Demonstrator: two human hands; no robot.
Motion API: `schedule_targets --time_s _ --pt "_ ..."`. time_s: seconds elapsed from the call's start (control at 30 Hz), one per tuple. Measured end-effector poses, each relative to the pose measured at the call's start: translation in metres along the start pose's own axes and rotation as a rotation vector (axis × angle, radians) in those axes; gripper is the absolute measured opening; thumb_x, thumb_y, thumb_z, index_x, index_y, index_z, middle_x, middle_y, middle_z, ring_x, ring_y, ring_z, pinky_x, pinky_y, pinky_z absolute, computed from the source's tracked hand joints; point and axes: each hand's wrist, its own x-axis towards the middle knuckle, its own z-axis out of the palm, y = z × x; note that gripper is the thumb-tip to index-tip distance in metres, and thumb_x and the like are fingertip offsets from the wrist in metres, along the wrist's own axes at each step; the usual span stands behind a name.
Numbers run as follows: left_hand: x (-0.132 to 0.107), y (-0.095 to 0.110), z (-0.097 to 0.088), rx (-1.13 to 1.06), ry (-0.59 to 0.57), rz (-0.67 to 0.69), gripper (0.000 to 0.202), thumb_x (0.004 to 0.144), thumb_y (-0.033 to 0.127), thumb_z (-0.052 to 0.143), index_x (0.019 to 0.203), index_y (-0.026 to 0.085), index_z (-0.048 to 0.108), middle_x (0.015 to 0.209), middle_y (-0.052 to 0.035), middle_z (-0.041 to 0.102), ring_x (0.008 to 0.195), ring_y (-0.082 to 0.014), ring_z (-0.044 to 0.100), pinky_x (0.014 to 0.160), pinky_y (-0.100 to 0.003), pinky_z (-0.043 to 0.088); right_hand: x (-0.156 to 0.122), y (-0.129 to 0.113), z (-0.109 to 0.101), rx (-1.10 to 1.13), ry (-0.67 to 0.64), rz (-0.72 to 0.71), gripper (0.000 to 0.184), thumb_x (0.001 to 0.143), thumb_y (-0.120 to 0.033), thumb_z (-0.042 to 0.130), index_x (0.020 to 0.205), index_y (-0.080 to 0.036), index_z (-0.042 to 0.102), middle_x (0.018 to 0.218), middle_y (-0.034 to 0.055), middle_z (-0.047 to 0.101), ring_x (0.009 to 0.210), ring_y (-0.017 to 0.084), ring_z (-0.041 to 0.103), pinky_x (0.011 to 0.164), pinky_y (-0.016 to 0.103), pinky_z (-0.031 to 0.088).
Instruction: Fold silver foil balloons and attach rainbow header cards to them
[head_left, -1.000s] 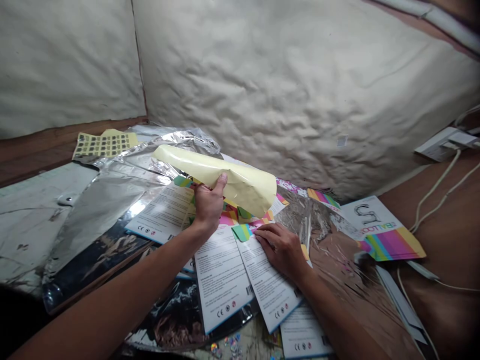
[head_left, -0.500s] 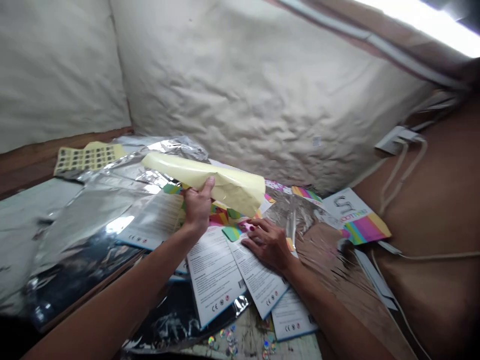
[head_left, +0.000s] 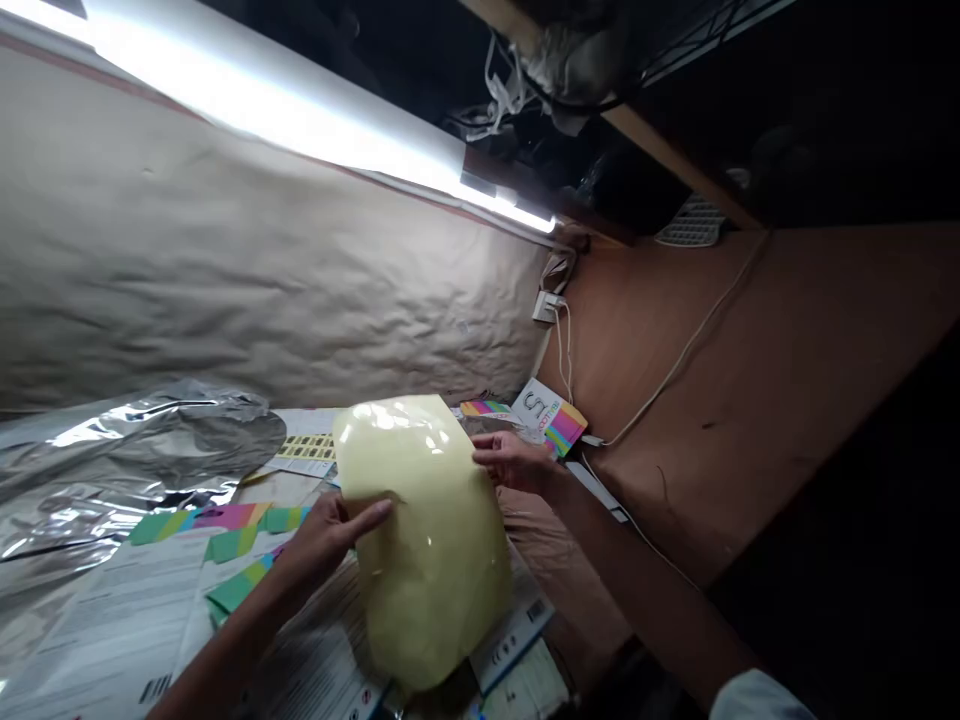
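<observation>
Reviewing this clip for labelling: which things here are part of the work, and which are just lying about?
Part of the work: pale yellow glossy sheet, left hand, right hand.

Just lying about: crumpled silver foil, printed leaflets, balloon packet, sticker sheet, white cable.

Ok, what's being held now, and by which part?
A curled pale yellow sheet, held by the left hand at its left edge; the right hand is at its right edge, grip unclear.
</observation>
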Motion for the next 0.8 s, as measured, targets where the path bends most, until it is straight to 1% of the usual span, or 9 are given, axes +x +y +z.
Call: schedule_targets --time_s 0.07,0.13,0.23,0.3,0.33,0.43,0.57,0.67,0.8 --pt "0.0 -0.003 0.007 0.087 -0.06 -0.036 0.05 0.075 0.053 0.073 0.107 0.014 0.073 0.098 -0.011 0.075 0.089 -0.0287 0.071 0.071 -0.032 0.056 -0.017 -0.013 -0.007 -0.218 0.106 -0.018 0.046 0.07 -0.038 0.08 0.108 -0.014 0.071 0.09 0.0057 0.074 0.069 0.015 0.065 0.06 0.022 0.048" --pt "0.002 -0.005 0.01 0.135 -0.057 -0.07 0.065 0.075 0.058 0.072 0.124 0.017 0.065 0.112 -0.0117 0.071 0.094 -0.0287 0.07 0.072 -0.033 0.055 -0.04 -0.043 -0.027 -0.466 0.322 -0.134 0.039 0.072 -0.036 0.074 0.104 -0.014 0.073 0.089 0.0062 0.074 0.072 0.018 0.066 0.062 0.026 0.05" --pt "0.006 -0.007 0.009 0.167 0.005 -0.081 0.082 0.074 0.064 0.069 0.141 0.021 0.048 0.123 -0.0127 0.064 0.099 -0.0278 0.069 0.075 -0.033 0.055 -0.081 -0.113 -0.082 -0.967 0.914 -0.297 0.034 0.078 -0.029 0.062 0.107 -0.015 0.071 0.094 0.009 0.074 0.079 0.023 0.067 0.065 0.029 0.051" --pt "0.009 -0.009 0.006 0.178 0.035 -0.078 0.085 0.074 0.066 0.067 0.142 0.021 0.046 0.124 -0.0136 0.062 0.099 -0.0274 0.069 0.076 -0.033 0.055 -0.103 -0.159 -0.123 -1.322 1.278 -0.203 0.035 0.078 -0.02 0.059 0.111 -0.013 0.068 0.099 0.0136 0.073 0.087 0.028 0.067 0.071 0.032 0.05" --pt "0.011 -0.01 0.005 0.179 0.049 -0.077 0.085 0.074 0.067 0.067 0.142 0.021 0.045 0.125 -0.0137 0.062 0.099 -0.0273 0.069 0.077 -0.033 0.054 -0.11 -0.178 -0.14 -1.449 1.375 -0.124 0.04 0.078 -0.013 0.057 0.117 -0.011 0.065 0.105 0.0167 0.071 0.092 0.029 0.067 0.075 0.033 0.05" --pt "0.014 -0.015 0.002 0.186 0.076 -0.067 0.086 0.074 0.068 0.065 0.142 0.021 0.044 0.124 -0.0137 0.061 0.099 -0.0275 0.069 0.076 -0.034 0.054 -0.111 -0.21 -0.173 -1.637 1.413 0.116 0.048 0.076 -0.006 0.056 0.124 -0.009 0.06 0.109 0.0234 0.069 0.097 0.034 0.066 0.081 0.039 0.048" --pt "0.017 -0.022 -0.001 0.211 0.092 -0.049 0.085 0.074 0.068 0.066 0.141 0.02 0.044 0.121 -0.0137 0.062 0.097 -0.0277 0.07 0.075 -0.034 0.053 -0.082 -0.209 -0.186 -1.72 1.316 0.322 0.04 0.083 -0.009 0.054 0.122 -0.009 0.061 0.107 0.0271 0.067 0.1 0.036 0.065 0.083 0.045 0.047" --pt "0.017 -0.022 -0.003 0.219 0.104 -0.044 0.085 0.074 0.068 0.065 0.14 0.02 0.045 0.121 -0.0135 0.062 0.097 -0.0274 0.07 0.076 -0.034 0.053 -0.057 -0.2 -0.184 -1.69 1.265 0.286 0.036 0.085 -0.007 0.05 0.12 -0.005 0.061 0.108 0.0303 0.066 0.105 0.036 0.063 0.085 0.047 0.046" --pt "0.014 -0.018 -0.001 0.209 0.132 -0.038 0.08 0.075 0.067 0.065 0.138 0.022 0.047 0.121 -0.0121 0.063 0.097 -0.0264 0.07 0.077 -0.034 0.054 -0.025 -0.18 -0.162 -1.682 1.143 0.087 0.045 0.09 -0.013 0.047 0.135 -0.007 0.05 0.131 0.0299 0.054 0.125 0.037 0.049 0.097 0.048 0.039"
